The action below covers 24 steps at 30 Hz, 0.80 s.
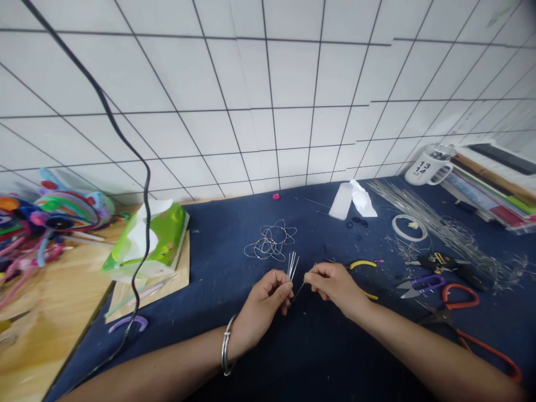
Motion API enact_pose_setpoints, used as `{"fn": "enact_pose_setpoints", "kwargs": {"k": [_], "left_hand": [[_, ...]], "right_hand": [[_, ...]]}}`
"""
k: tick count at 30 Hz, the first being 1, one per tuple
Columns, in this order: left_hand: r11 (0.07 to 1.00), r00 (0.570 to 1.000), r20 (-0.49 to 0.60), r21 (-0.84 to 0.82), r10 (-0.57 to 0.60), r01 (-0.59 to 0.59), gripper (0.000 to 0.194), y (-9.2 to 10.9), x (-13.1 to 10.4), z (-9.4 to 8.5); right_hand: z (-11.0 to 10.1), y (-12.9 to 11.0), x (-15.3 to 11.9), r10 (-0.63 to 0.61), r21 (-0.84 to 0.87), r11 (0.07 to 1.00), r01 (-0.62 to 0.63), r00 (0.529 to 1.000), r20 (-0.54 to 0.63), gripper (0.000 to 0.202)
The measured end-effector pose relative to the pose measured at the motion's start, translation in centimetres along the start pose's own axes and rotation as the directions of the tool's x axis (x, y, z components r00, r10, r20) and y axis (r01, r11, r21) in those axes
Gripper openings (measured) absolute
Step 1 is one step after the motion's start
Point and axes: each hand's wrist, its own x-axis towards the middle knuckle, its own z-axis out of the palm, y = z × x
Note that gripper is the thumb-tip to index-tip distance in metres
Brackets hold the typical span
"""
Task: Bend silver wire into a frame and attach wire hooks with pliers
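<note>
Several thin, straight metal wires (pixel 292 267) stick up from my left hand (pixel 268 293), pinched between its thumb and fingers. A silver bangle (pixel 226 346) circles that wrist. Close by on the right, my right hand (pixel 330 282) is closed in a pinch on a single thin wire (pixel 298 291), which slants down toward the left fingers. Whether its lower end touches them I cannot tell. Just beyond both hands, a loose tangle of fine wire loops (pixel 270 241) with tiny beads lies on the dark blue cloth (pixel 218 245). Yellow-handled pliers (pixel 363 263) lie partly hidden behind my right hand.
Purple scissors (pixel 422 286), red-handled scissors (pixel 460 298), a wire bundle (pixel 422 215) and a white ring-shaped coil (pixel 409 228) lie on the right. A white mug (pixel 429 164) stands behind. At left, a black cable (pixel 146 206) hangs before a green tissue pack (pixel 167 237).
</note>
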Motion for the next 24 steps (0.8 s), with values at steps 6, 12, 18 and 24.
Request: {"fn": "enact_pose_setpoints", "kwargs": {"k": [6,12,18,24], "left_hand": [[1.0,1.0,-0.006,0.028,0.009,-0.009,0.019,0.0,0.0,-0.1],[0.998,1.0,-0.002,0.058,-0.013,0.013,0.019,-0.2,-0.1,0.1],[0.979,0.998,0.031,0.2,-0.05,0.043,0.018,0.8,0.3,-0.5],[0.841,0.977,0.212,0.531,-0.013,-0.104,0.017,2.6,1.2,-2.8]], "right_hand": [[-0.2,0.2,0.1,-0.012,-0.069,0.998,0.01,1.0,-0.022,0.021],[0.9,0.1,-0.8,-0.15,-0.294,0.946,0.139,0.989,-0.016,0.018],[1.0,-0.1,-1.2,-0.157,-0.273,0.95,0.154,0.988,0.011,0.017],[-1.0,-1.4,-1.1,-0.158,-0.005,0.987,0.159,0.975,-0.155,0.02]]}}
